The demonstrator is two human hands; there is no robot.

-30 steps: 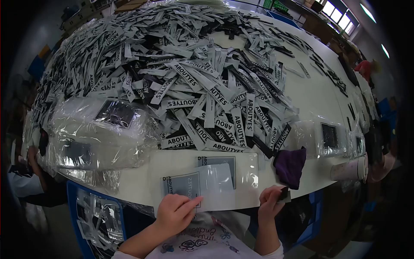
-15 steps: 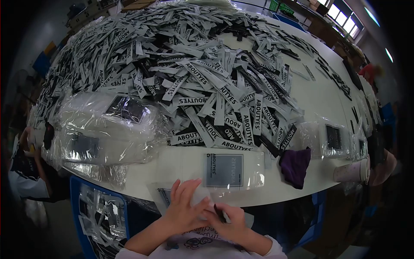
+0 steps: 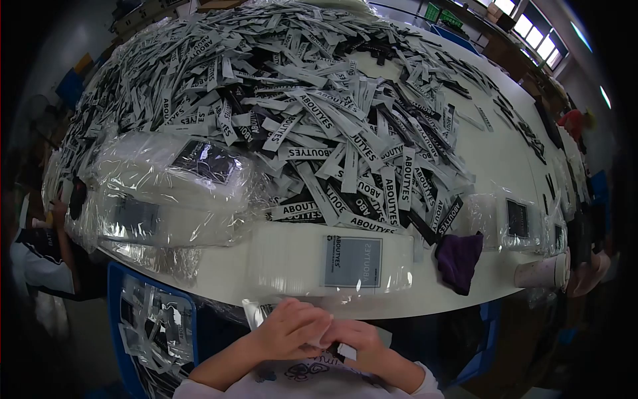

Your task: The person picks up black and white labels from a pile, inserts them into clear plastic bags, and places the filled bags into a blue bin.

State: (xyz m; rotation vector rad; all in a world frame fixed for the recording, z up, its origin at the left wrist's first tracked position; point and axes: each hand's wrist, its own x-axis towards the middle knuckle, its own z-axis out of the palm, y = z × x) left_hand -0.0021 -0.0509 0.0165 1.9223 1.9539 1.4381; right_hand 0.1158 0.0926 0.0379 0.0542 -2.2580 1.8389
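Observation:
My left hand [image 3: 292,330] is closed at the table's front edge, its fingers curled against my right hand. A clear plastic bag [image 3: 256,312] with a shiny edge sticks out from under it; most of the bag is hidden. My right hand [image 3: 362,342] is also closed, with a small black-and-white packet [image 3: 345,351] showing at its lower fingers. Just beyond both hands lies a stack of clear plastic bags [image 3: 286,266], its top one bearing a grey ABOUTYES label [image 3: 352,263].
A large heap of black and white ABOUTYES strip packets [image 3: 312,113] covers much of the white table [image 3: 495,149]. Wrapped bag bundles [image 3: 166,193] lie left. A purple cloth [image 3: 458,263] and a cup [image 3: 541,269] stand right. A blue bin [image 3: 119,332] holds packets below; another person [image 3: 46,253] is at left.
My hands have come closer together and the left fingers have curled in. The packet in my right hand now shows lower, below the fingers. The view has shifted slightly.

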